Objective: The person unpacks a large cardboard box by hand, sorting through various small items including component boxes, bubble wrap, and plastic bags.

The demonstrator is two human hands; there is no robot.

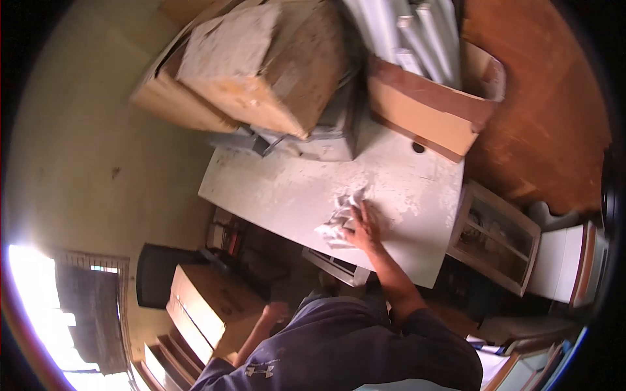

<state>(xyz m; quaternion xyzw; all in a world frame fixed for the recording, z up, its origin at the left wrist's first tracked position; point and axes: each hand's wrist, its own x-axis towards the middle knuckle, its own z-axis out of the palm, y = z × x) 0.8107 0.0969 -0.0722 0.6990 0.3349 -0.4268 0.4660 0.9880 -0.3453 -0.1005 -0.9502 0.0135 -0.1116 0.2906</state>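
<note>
A crumpled white cloth (338, 223) lies on the worn white tabletop (280, 189), near its front edge. My right hand (362, 228) presses on the cloth's right side, its fingers bent over the fabric. Pale, peeling patches mark the table surface around it. Away from the table, my left hand (275, 311) hangs low by my body, close to a cardboard box (208, 303). It is small and blurred, and its fingers cannot be made out.
Toward the back of the table stand a large worn cardboard box (261, 65), a grey case (329, 144) under it, and an open carton (424, 104) of long white rolls. A glass-fronted cabinet (494, 236) is at the right. A dark chair back (158, 275) stands left.
</note>
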